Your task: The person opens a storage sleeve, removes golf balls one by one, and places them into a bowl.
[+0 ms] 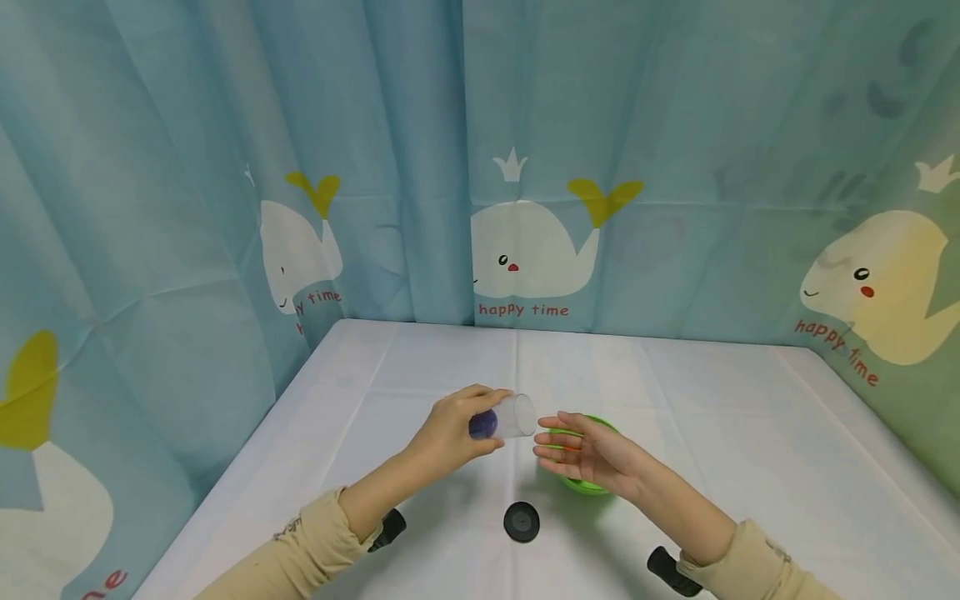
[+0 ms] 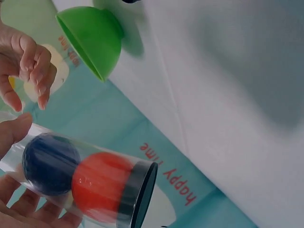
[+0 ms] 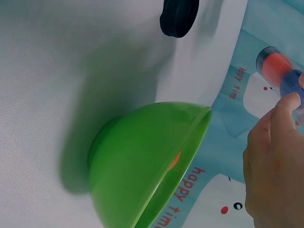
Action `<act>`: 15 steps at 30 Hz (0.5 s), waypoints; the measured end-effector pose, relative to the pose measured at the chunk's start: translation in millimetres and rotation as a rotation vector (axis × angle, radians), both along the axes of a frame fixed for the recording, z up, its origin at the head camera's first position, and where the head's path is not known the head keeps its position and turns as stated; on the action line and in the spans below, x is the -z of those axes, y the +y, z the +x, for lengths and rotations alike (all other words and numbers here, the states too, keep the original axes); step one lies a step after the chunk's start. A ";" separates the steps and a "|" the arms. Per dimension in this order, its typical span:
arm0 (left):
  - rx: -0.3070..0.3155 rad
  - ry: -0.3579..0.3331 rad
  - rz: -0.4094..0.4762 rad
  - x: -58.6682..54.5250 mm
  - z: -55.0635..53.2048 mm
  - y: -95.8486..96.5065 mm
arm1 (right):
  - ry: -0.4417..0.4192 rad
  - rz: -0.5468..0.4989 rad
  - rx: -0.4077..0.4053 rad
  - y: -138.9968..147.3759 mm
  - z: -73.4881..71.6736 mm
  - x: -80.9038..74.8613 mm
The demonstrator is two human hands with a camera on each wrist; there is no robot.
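Observation:
My left hand (image 1: pixel 453 425) grips a clear plastic tube (image 1: pixel 516 417), tipped on its side, mouth toward the right hand. Inside sit a dark blue ball (image 2: pixel 51 164) and, behind it at the black-capped end, an orange-red ball (image 2: pixel 99 185). My right hand (image 1: pixel 596 454) is empty, its fingers extended and slightly bent, just off the tube's mouth. Below it stands a green bowl (image 1: pixel 592 488), partly covered by that hand in the head view. Something orange (image 3: pixel 175 161) shows inside the bowl.
A round black lid (image 1: pixel 521 522) lies on the white-covered table (image 1: pixel 420 358), left of and nearer than the bowl. Blue curtains (image 1: pixel 420 125) with whale prints surround the table's back and sides. Black devices (image 1: pixel 387 530) sit at the wrists.

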State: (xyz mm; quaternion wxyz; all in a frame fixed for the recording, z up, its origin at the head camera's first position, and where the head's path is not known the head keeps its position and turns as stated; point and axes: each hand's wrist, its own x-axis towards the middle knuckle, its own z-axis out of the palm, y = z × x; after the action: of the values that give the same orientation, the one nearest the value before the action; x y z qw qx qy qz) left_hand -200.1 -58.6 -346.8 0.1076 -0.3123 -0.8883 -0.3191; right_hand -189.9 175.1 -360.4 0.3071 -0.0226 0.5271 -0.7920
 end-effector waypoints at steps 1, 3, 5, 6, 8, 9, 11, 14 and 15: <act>0.006 0.001 -0.001 -0.2 0.0 0.5 | 0.001 -0.007 -0.007 -0.2 0.3 -0.2; 0.017 0.009 -0.012 -0.7 0.1 1.3 | -0.003 -0.017 -0.011 -0.7 1.1 -0.7; 0.025 0.021 -0.024 -1.3 0.2 1.9 | -0.011 -0.019 -0.007 -1.4 1.8 -1.3; 0.028 0.028 -0.030 -1.5 0.2 2.0 | -0.017 -0.020 -0.005 -1.9 2.1 -1.7; 0.028 0.047 -0.042 -2.0 0.4 2.2 | -0.021 -0.024 -0.005 -2.9 2.7 -2.7; 0.027 0.059 -0.047 -2.2 0.6 2.2 | -0.022 -0.024 -0.005 -3.3 2.8 -2.8; 0.021 0.091 -0.065 -2.7 0.9 2.4 | -0.025 -0.028 -0.004 -4.3 2.9 -3.3; 0.005 0.138 -0.096 -3.0 1.6 2.6 | -0.028 -0.033 -0.006 -5.5 3.2 -3.8; 0.001 0.154 -0.104 -3.2 1.8 2.7 | -0.029 -0.036 -0.008 -5.8 3.2 -3.8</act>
State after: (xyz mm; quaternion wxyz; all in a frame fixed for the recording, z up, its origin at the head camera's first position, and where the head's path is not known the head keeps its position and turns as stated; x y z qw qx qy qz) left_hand -198.3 -55.9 -343.7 0.1592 -0.3415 -0.8926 -0.2476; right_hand -186.6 169.3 -356.6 0.3172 -0.0186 0.5084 -0.8003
